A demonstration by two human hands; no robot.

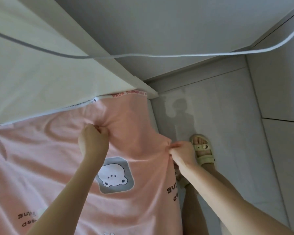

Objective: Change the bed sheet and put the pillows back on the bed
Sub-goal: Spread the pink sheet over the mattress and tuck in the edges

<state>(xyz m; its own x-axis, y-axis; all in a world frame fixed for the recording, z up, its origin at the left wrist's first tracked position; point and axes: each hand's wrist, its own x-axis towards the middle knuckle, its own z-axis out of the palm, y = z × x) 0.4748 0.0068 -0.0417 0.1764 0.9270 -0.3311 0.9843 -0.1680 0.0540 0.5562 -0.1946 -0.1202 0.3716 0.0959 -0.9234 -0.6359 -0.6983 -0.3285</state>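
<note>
A pink sheet covers the bed and fills the left and bottom of the view. Its long way seems to run from the bottom left up to the far right corner of the bed, though most of it is out of view. Its top edge, with small red letters, lies along a white board at the end of the bed. I think it is put there so the edge lines up with the bed.

The left hand is near that far corner. Its fingers are closed tight on a bunch of the sheet, and folds spread out from the fist. It looks like it is pulling the cloth toward the corner.

Just below it is a bear picture on the sheet. The bear and the words are upside down, so their tops point at the person.

The right hand is at the right edge of the bed. It pinches the sheet where the cloth drops over the side, likely to pull it smooth or tuck it in.

Beside it a foot in a sandal stands on the floor. A white cord hangs across the top. No pillows show, so that part looks not yet done.
</note>
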